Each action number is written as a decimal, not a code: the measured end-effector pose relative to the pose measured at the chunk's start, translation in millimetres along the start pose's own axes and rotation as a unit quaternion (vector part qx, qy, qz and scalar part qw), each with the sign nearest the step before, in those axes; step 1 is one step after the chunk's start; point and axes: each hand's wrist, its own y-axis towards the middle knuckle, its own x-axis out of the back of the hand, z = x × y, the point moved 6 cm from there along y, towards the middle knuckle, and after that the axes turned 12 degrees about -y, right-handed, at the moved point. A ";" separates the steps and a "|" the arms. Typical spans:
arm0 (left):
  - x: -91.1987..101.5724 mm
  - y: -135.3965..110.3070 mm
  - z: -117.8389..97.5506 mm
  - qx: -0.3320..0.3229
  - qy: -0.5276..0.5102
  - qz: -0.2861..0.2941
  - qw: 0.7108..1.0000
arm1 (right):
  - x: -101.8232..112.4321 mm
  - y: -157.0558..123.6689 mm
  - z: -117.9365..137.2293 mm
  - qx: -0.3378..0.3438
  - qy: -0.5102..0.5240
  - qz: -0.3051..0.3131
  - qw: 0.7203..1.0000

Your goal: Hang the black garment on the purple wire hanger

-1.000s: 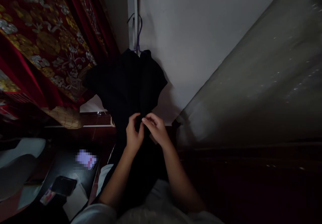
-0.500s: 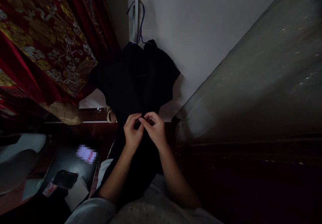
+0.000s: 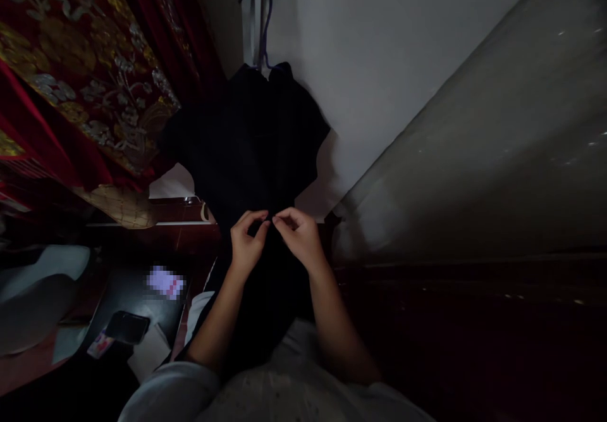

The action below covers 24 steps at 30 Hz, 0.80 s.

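One black garment (image 3: 256, 143) hangs from a purple hanger (image 3: 266, 26) against the pale wall (image 3: 379, 61), its front towards the person. Low on that front, at 6 o'clock from the hanger, the left hand (image 3: 246, 248) and right hand (image 3: 300, 240) meet, fingertips pinched on the cloth at its centre line. It is too dark to tell what small part they grip. The work probably goes best with the fabric held taut and level, each hand drawing lightly towards the other so the hanger does not swing. At 10 o'clock hangs a red embroidered cloth (image 3: 71, 61). At 8 o'clock a phone (image 3: 127, 327) lies on a dark counter (image 3: 118, 292).
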 end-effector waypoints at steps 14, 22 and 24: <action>11.2 2.5 24.6 0.045 0.009 -0.042 0.998 | -16.5 43.4 35.5 -0.113 0.222 0.106 0.963; 41.3 32.5 44.2 0.090 0.044 -0.078 0.992 | 2.4 164.1 134.7 -0.073 0.214 0.053 0.973; 36.1 38.2 6.9 0.029 0.075 -0.040 0.996 | 5.8 161.5 136.3 -0.048 0.216 0.061 0.973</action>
